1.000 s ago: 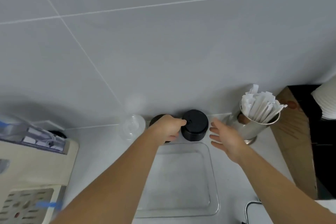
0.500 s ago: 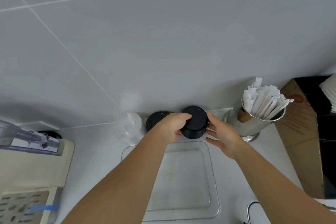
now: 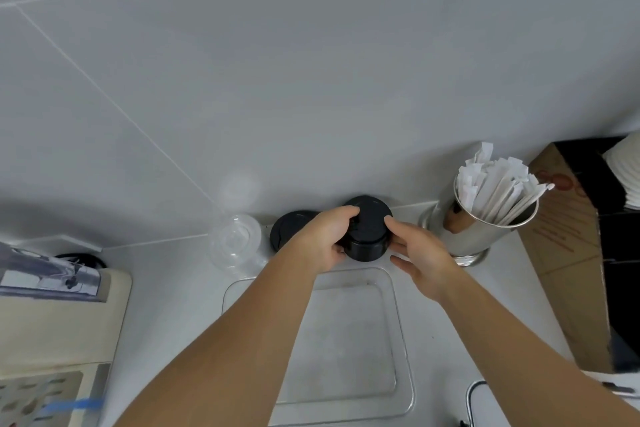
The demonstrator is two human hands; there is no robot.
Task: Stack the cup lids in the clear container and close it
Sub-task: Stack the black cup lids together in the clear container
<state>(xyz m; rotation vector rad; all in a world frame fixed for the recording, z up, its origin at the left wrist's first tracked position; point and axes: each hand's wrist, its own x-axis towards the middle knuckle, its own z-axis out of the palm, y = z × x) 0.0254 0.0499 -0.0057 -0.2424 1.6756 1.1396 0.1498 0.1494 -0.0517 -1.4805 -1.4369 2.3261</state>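
A stack of black cup lids (image 3: 367,229) stands at the back of the counter against the wall. My left hand (image 3: 323,241) grips its left side and my right hand (image 3: 420,258) presses its right side. Another black lid stack (image 3: 289,227) sits just to the left, partly hidden by my left hand. A stack of clear lids (image 3: 235,241) is further left. The clear container (image 3: 398,333) lies open on the counter in front of the stacks, under my forearms, with nothing visible inside.
A steel cup of wrapped straws (image 3: 485,218) stands right of the lids. A cardboard box (image 3: 568,253) is at the far right, with white cups (image 3: 627,173) beyond it. A beige machine (image 3: 52,333) fills the left. A metal wire loop (image 3: 474,392) is near the bottom right.
My right hand moved left and closed onto the tall black lid stack. My left hand shifted its hold further around the stack's left side.
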